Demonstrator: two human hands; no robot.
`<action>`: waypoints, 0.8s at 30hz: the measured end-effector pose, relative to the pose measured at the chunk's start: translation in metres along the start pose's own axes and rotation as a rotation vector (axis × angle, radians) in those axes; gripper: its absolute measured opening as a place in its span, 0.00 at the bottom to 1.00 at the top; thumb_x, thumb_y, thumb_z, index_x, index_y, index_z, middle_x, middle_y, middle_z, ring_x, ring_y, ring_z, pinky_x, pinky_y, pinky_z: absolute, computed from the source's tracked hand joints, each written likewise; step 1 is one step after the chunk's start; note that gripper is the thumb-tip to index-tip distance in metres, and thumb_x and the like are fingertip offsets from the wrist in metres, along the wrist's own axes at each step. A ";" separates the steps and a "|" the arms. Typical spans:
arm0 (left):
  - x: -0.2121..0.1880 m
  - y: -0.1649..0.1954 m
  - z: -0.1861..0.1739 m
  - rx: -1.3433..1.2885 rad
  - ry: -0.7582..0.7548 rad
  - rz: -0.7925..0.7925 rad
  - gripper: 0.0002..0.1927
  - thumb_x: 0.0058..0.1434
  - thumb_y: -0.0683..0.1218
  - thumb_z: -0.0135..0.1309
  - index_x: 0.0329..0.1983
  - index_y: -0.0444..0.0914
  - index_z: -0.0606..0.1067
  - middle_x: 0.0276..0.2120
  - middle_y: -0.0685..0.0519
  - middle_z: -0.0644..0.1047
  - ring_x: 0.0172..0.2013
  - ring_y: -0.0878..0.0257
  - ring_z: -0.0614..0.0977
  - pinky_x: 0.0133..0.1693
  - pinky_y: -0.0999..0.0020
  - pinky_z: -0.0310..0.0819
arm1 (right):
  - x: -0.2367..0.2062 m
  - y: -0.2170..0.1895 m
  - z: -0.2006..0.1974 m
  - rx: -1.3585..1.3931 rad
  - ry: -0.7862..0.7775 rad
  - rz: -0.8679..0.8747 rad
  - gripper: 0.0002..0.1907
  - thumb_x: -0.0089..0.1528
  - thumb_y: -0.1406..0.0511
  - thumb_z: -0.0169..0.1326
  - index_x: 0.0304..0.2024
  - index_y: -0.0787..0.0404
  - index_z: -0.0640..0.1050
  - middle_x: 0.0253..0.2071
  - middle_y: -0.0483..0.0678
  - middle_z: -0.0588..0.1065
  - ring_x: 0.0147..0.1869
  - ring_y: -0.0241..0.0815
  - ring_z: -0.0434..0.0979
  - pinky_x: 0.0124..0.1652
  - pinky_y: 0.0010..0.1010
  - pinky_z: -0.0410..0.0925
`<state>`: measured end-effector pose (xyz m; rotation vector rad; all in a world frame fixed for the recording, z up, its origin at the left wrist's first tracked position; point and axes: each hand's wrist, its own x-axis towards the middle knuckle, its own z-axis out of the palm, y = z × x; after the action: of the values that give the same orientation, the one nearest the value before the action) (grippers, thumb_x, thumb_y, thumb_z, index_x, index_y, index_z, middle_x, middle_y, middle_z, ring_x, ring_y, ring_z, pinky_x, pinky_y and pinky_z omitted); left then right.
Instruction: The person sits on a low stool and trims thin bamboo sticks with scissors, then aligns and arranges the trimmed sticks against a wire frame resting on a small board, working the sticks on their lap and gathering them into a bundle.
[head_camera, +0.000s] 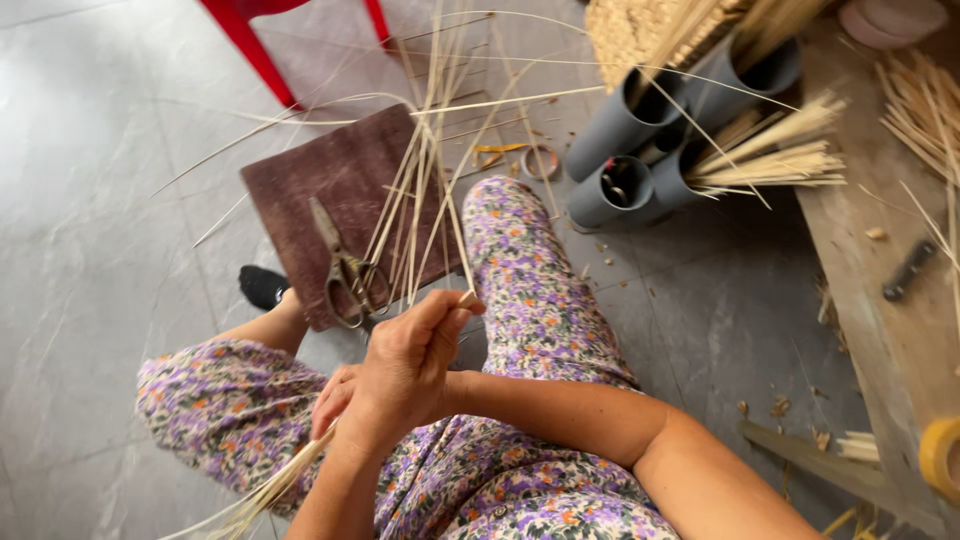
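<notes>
At the frame's centre, my right hand is pinching thin pale straw strands fanning upward. My left hand, beneath it, is gripping their lower ends; grey metal scissors are lying on a brown mat.

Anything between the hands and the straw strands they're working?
Nothing visible. The right hand pinches the straw strands directly; the left hand, partly hidden behind it, touches them too. The scissors lie apart on the brown mat.

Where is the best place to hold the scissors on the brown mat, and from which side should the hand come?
Probably grip the scissors at the looped handles, the end nearest the person; the closed blades point away. Come from above on the left, since straw strips cross the right side.
</notes>
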<state>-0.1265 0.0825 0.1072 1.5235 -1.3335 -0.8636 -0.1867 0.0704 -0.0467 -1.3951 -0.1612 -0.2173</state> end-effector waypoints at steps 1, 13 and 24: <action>0.003 0.004 0.005 -0.009 -0.063 -0.039 0.09 0.68 0.46 0.53 0.46 0.37 0.77 0.39 0.50 0.85 0.35 0.59 0.88 0.36 0.66 0.80 | -0.003 -0.001 -0.003 -0.040 -0.031 -0.015 0.14 0.65 0.62 0.59 0.50 0.62 0.78 0.49 0.51 0.77 0.55 0.37 0.74 0.55 0.31 0.68; -0.017 -0.040 -0.009 0.251 -0.378 -0.321 0.22 0.67 0.48 0.49 0.65 0.46 0.71 0.27 0.45 0.81 0.32 0.53 0.82 0.36 0.58 0.79 | -0.139 -0.108 -0.093 0.206 0.894 -0.014 0.17 0.72 0.57 0.51 0.45 0.64 0.81 0.35 0.50 0.81 0.37 0.38 0.84 0.38 0.30 0.79; -0.007 -0.036 0.003 0.544 -0.538 -0.170 0.10 0.66 0.50 0.49 0.44 0.43 0.76 0.27 0.46 0.80 0.28 0.46 0.83 0.30 0.51 0.73 | -0.131 -0.177 -0.028 -1.570 0.700 -0.024 0.24 0.57 0.54 0.53 0.50 0.60 0.79 0.46 0.49 0.81 0.51 0.48 0.84 0.54 0.52 0.67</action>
<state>-0.1185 0.0892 0.0723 1.9186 -1.9674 -1.1318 -0.3577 0.0221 0.0859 -2.7346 0.7431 -0.9659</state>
